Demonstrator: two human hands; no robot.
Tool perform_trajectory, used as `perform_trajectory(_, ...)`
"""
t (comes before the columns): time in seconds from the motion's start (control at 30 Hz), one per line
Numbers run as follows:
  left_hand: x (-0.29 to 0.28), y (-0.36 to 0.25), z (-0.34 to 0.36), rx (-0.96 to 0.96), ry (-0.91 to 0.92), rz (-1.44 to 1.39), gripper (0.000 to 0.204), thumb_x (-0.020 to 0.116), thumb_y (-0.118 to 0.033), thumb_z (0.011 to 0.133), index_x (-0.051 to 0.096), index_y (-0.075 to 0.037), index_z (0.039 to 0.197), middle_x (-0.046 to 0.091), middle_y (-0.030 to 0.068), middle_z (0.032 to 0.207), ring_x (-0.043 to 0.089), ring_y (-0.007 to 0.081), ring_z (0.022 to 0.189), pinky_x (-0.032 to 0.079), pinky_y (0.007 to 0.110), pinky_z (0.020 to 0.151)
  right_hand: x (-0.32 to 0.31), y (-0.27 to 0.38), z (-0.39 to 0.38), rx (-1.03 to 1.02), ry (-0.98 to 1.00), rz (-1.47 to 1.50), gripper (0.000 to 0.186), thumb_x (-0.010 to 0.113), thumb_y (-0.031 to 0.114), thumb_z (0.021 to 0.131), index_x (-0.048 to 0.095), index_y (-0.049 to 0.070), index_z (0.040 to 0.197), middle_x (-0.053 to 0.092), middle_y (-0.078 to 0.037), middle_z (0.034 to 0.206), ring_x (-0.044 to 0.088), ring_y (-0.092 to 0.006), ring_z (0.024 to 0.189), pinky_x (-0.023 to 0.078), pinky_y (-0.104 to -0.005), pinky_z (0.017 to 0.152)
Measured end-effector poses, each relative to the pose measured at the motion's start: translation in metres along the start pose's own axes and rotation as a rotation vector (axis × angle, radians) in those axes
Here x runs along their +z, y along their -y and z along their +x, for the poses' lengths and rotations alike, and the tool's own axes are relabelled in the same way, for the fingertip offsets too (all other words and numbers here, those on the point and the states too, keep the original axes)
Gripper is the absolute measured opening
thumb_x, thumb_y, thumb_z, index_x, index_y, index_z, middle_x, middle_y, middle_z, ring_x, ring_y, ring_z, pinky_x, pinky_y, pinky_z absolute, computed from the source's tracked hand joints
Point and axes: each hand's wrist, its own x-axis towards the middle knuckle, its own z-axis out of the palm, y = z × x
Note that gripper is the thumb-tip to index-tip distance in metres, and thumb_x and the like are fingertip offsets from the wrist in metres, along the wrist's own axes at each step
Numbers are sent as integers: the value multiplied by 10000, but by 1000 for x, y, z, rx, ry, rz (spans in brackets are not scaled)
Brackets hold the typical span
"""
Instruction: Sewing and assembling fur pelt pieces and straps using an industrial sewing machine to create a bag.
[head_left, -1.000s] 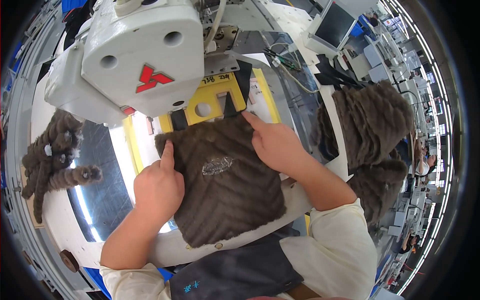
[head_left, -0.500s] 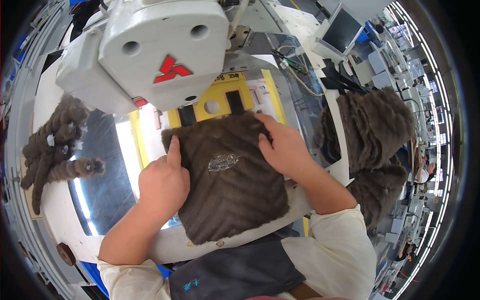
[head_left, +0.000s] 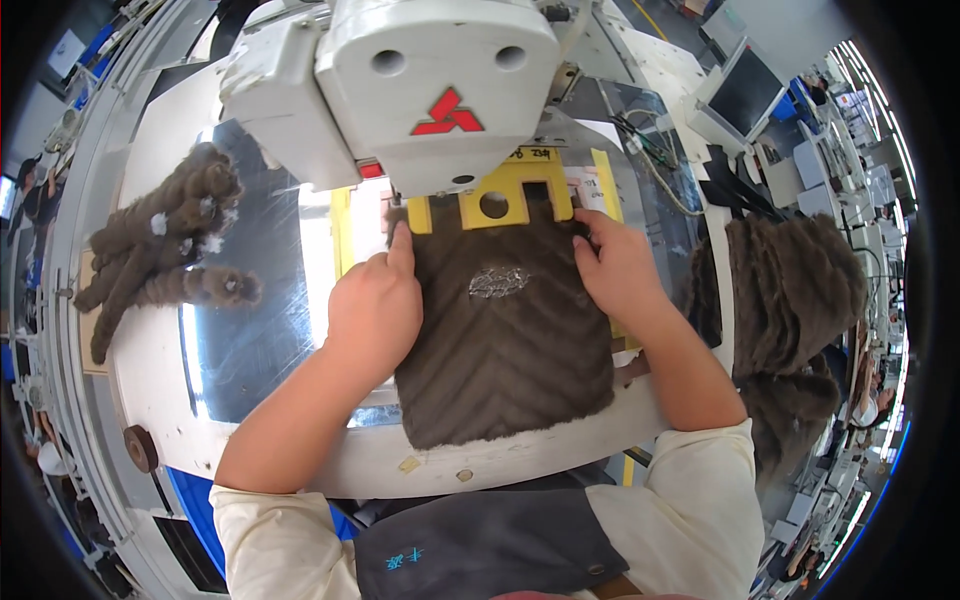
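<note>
A dark brown fur panel (head_left: 505, 345) with a chevron pile and a small silvery patch near its upper middle lies in front of the sewing machine head (head_left: 440, 80). Its far edge reaches under a yellow template plate (head_left: 495, 205), and fur shows through the plate's openings. At the far left corner, my left hand (head_left: 378, 305) has its index finger stretched along the edge, with the other fingers curled and partly hidden. My right hand (head_left: 622, 262) is closed at the far right corner, index finger and thumb on the fur.
Rolled brown fur strips (head_left: 165, 235) lie on the table's left. Stacked fur panels (head_left: 795, 290) stand at the right, near a monitor (head_left: 745, 90) and loose cables (head_left: 650, 160). The white table's curved front edge (head_left: 500, 470) runs close to my body.
Both hands have moved the fur panel forward, and its far edge now lies under the yellow plate. The view has shifted, so the machine appears farther right.
</note>
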Motion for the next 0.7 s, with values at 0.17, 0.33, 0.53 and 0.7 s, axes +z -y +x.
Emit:
perform_trajectory(0.17,-5,0,9,-20,71,-27,517,603,-69,901,572,62,1401,704,206,776,694,382,719,563,491,694,0,-2,7,20,20,7,331,646,143,947,690,10,1248,736,-253,1035,699,-448,979,556,-505,892)
perform_trajectory(0.33,0,5,19,-23,65,-12,502,580,-67,914,563,94,1389,702,218,772,695,388,716,565,494,697,-3,-3,22,-32,18,18,337,660,115,925,689,3,1242,737,-255,990,704,-445,957,559,-503,869)
perform_trajectory(0.53,-1,7,28,-22,72,-22,481,562,-59,920,558,117,1367,693,227,742,702,394,715,569,495,688,-9,-3,31,-26,74,30,363,660,82,907,677,-6,1258,725,-250,896,703,-443,879,555,-488,801)
perform_trajectory(0.7,-13,-3,34,-96,132,-46,514,529,-30,893,496,151,1373,687,230,764,706,394,711,573,494,642,-15,7,29,90,112,84,444,654,59,900,637,13,1341,676,-229,798,674,-431,781,521,-489,731)
